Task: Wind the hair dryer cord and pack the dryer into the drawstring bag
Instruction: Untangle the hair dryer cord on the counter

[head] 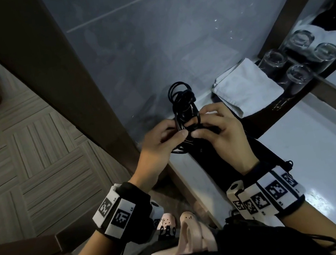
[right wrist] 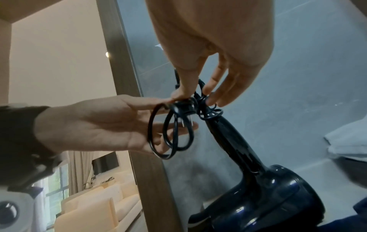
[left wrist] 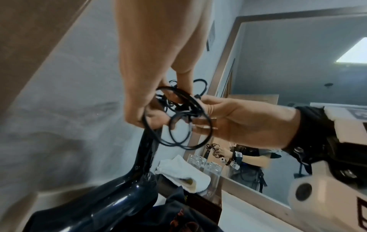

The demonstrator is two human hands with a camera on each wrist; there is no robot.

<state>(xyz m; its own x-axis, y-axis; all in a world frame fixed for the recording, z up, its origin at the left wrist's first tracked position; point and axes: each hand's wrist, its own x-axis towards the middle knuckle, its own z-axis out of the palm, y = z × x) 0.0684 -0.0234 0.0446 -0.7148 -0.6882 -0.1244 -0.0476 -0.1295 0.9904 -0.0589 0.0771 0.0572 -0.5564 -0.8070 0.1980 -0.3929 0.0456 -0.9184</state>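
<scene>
Cord: you've got the cord [head: 184, 111] gathered into loose black loops at the top of the dryer's handle, and they hang uneven, some up above your fingers, some sagging below.
Left hand: your left hand [head: 159, 149] has fingers and thumb curled in on the loops from the left, pinching the bundle.
Right hand: your right hand [head: 219, 131] pinches the same bundle from the right with thumb and forefinger, the other fingers spread; in the right wrist view the plug [right wrist: 183, 109] sits right at that pinch.
Dryer: the dryer [right wrist: 258, 180] stands handle-up under your hands, its glossy dark barrel low at the counter [head: 335, 154]; the barrel seems to rest against dark cloth, though exactly what bears it is hidden.
Winding: well along by my reading, but not finished, since the plug end looks not yet tucked and the loops not yet tidy.
Bag: the dark cloth beneath your hands, with a cord end near your right wrist, looks like the bag [head: 268, 154]; you haven't got the dryer inside it, and its mouth can't be seen.
Left to do: secure the coil, bag the dryer, pull the drawstring.
Glasses: four glasses [head: 300, 54] stand by the mirror, apparently holding nothing.
Towel: a folded white towel [head: 247, 86] lies just beside them.
</scene>
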